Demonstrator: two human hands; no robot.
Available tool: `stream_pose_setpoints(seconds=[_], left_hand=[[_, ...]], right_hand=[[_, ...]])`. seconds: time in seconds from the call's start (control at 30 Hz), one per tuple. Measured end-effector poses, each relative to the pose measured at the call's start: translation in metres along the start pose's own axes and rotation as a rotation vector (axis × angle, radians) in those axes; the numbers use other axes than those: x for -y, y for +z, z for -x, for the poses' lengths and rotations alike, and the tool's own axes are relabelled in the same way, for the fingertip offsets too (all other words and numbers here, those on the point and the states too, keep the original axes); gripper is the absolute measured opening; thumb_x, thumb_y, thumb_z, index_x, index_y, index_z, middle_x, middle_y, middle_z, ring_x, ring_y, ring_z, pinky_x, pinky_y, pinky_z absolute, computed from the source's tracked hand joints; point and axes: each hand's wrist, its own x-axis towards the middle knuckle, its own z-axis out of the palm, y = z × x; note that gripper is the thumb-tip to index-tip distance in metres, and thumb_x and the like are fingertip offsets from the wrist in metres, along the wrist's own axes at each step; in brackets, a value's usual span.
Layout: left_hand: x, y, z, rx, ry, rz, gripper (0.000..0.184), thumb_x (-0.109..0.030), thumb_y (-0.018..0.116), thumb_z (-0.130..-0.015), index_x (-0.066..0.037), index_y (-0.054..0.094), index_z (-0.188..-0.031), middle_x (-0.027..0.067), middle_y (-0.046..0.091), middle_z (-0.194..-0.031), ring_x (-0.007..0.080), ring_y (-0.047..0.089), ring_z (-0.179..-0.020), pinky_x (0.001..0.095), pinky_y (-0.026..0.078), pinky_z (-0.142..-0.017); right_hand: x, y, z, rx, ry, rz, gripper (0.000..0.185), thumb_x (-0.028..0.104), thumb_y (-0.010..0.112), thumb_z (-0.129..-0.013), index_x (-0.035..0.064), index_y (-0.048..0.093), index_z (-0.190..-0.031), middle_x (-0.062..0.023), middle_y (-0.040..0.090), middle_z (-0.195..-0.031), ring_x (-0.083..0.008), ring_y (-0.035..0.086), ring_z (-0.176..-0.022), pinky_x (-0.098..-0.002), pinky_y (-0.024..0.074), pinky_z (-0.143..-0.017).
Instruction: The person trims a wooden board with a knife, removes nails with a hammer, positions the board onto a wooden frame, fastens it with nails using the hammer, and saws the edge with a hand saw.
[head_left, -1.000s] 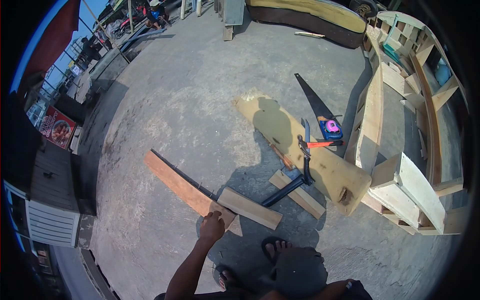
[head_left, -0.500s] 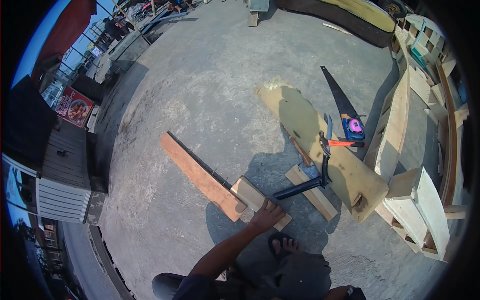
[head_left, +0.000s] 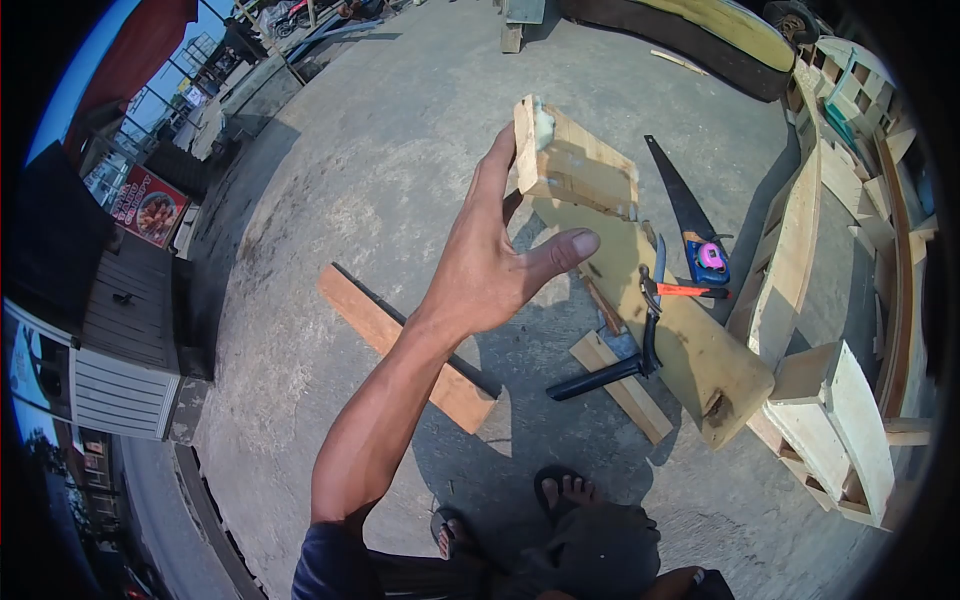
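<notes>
My left hand (head_left: pixel 490 255) is raised over the ground with a short wooden board piece (head_left: pixel 585 160) at its fingers. The fingers go behind the piece's left end and are partly hidden; the thumb sticks out to the right, apart from the wood. A whitish patch marks that end. Below lie a reddish plank (head_left: pixel 465 400), partly covered by my forearm, and a pale wood strip (head_left: pixel 640 400) under a black tube-like handle (head_left: pixel 590 380). Of my right arm (head_left: pixel 675 583) only a bit shows at the bottom edge; the right hand is out of view.
A yellowish foam-like slab (head_left: pixel 690 360) carries a hammer (head_left: pixel 690 290). Beyond it lie a handsaw (head_left: pixel 680 190) and a pink tape measure (head_left: pixel 711 256). A pale wooden frame (head_left: pixel 785 260) stands along the right. My sandaled foot (head_left: pixel 565 490) is near the bottom.
My left hand has lifted the short wooden piece from beside the reddish plank, up and away from the ground. The plank, tools and slab stay where they were.
</notes>
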Motion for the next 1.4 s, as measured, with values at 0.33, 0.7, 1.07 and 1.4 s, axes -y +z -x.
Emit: stream_pose_setpoints(seconds=[0.33,0.7,1.07,1.4], left_hand=[[0.089,-0.071,0.137,0.266,-0.690,-0.217,0.030,-0.022,0.056,-0.103,-0.002,0.065,-0.124,0.0114,0.071,-0.111,0.0255,0.065,-0.110,0.0410,0.051,-0.098],[-0.023,-0.048,0.162,0.313,-0.443,0.402,0.042,-0.034,0.049,-0.106,-0.001,0.059,-0.130,0.0136,0.069,-0.112,0.0208,0.065,-0.105,0.0357,0.052,-0.091],[-0.038,-0.035,0.198,0.447,-0.110,0.116,0.043,-0.035,0.049,-0.105,0.000,0.065,-0.086,0.0111,0.059,-0.070,0.0215,0.065,-0.066,0.0384,0.051,-0.062],[0.263,-0.178,0.264,-0.341,-1.077,0.089,0.031,-0.024,0.057,-0.094,-0.003,0.062,-0.117,0.0082,0.065,-0.086,0.0224,0.063,-0.073,0.0370,0.052,-0.066]], right_hand=[[0.012,0.012,-0.016,-0.046,0.168,0.022,0.069,0.051,0.042,-0.101,0.0058,0.031,-0.153,-0.0266,0.043,-0.147,-0.0419,0.044,-0.136,-0.0532,0.0297,-0.115],[0.109,-0.169,-0.034,-0.372,0.043,0.231,0.075,0.031,0.066,-0.091,0.0148,0.030,-0.156,-0.0257,0.018,-0.160,-0.0509,0.009,-0.148,-0.0829,0.0148,-0.103],[0.135,-0.201,0.009,-0.152,-0.136,0.171,0.062,0.031,0.063,-0.094,0.0065,0.041,-0.147,-0.0239,0.055,-0.135,-0.0479,0.053,-0.127,-0.0664,0.0347,-0.108],[0.000,-0.214,0.008,-0.631,0.279,-0.324,0.071,0.045,0.057,-0.099,0.0018,0.035,-0.151,-0.0200,0.069,-0.120,-0.0347,0.065,-0.117,-0.0410,0.0468,-0.105]])
